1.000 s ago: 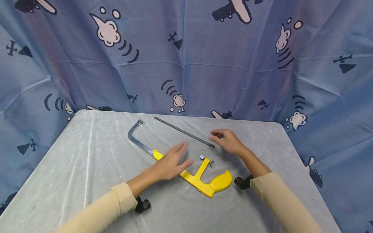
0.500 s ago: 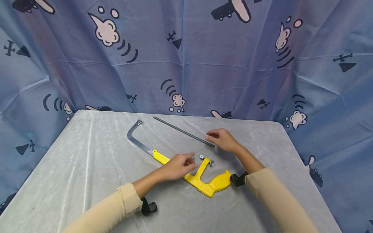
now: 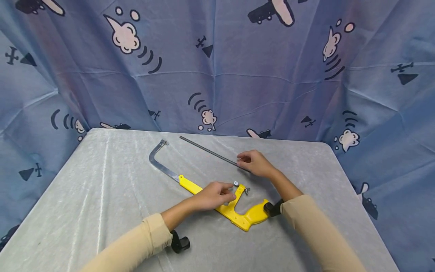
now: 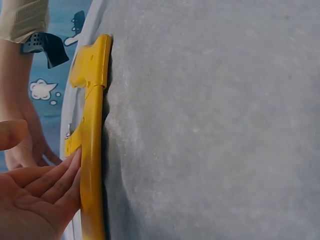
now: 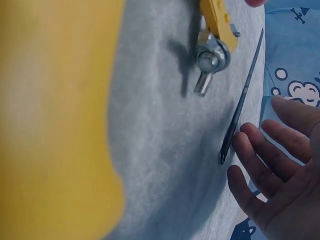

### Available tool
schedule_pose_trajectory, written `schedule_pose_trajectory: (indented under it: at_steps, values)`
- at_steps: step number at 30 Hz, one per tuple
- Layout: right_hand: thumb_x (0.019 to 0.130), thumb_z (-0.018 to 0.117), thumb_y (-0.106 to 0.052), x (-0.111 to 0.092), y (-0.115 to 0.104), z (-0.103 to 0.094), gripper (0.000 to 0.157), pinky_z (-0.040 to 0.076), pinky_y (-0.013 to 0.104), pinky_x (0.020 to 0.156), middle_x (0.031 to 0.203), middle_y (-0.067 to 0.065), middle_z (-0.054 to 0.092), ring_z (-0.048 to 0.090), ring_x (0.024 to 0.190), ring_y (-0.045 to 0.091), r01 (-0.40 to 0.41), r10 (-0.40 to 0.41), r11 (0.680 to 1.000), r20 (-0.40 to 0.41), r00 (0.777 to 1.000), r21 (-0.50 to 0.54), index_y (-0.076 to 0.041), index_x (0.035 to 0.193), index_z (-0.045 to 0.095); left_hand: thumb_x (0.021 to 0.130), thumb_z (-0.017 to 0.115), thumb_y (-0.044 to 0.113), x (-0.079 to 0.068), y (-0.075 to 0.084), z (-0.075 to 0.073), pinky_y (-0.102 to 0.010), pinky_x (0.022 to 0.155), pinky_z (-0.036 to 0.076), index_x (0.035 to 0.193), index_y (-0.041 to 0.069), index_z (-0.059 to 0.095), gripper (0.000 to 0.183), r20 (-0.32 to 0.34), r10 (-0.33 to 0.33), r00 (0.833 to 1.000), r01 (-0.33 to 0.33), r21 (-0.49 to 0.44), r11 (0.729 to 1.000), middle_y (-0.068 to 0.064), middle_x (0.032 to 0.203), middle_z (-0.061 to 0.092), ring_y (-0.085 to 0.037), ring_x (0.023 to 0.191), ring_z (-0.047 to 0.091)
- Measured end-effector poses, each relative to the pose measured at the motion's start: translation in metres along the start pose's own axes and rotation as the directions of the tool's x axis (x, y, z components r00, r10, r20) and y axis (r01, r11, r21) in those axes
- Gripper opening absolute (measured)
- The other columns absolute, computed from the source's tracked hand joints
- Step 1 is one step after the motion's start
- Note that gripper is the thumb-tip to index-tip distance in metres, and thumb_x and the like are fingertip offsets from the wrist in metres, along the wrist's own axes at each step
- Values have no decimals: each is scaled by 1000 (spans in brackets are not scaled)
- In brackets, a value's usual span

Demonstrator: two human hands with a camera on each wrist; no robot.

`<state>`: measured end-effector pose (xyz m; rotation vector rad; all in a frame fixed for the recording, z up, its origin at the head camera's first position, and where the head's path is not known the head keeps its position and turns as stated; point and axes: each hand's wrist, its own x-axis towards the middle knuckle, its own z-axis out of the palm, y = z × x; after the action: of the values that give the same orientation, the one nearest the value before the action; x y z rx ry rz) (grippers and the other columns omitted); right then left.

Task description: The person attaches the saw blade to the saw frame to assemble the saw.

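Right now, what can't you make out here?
Head view: left hand hides part of the yellow-and-silver metal hacksaw frame; a black wrist camera covers some of its yellow handle.
Head view: right hand hides part of the thin dark strip; any teeth are too small.
Left wrist view: bottom edge cuts off the frame.
Right wrist view: handle blurred, cut off by left edge.

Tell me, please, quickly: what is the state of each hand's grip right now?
Left hand: open, at the yellow hacksaw, holding nothing.
Right hand: open, beside the dark rod, not holding it; contact cannot be told.
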<state>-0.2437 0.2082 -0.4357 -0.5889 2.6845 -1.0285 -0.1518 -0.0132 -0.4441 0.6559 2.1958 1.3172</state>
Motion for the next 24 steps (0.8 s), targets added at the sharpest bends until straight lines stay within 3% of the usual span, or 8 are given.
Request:
schedule_pose_trajectory:
  at_steps: [8,15,24]
  values:
    - [93,65,-3,3,-1,3,34,54,42,83,107,18,71,66,98,30,-10,10,1000,9,1000,-4,9,125,62,97,61,25,3,1,1,-31,85,53,142,-5,48,55,7,-32,999,32,-9,999,-15,121,68,-19,102,68]
    - [90,65,4,6,-4,5,34,53,41,82,105,18,70,66,97,30,-16,17,1000,18,1000,-17,9,124,62,94,66,19,7,-1,4,-27,80,52,139,-6,52,52,-37,-38,999,38,-12,999,-12,112,71,-18,101,66]
    - [87,69,5,10,-5,9,34,54,39,80,103,15,70,65,95,27,-17,18,998,15,1000,-67,7,121,64,86,73,5,14,-6,10,-20,67,49,136,-9,53,56,-72,-13,997,14,2,1000,-6,97,68,-8,78,61]
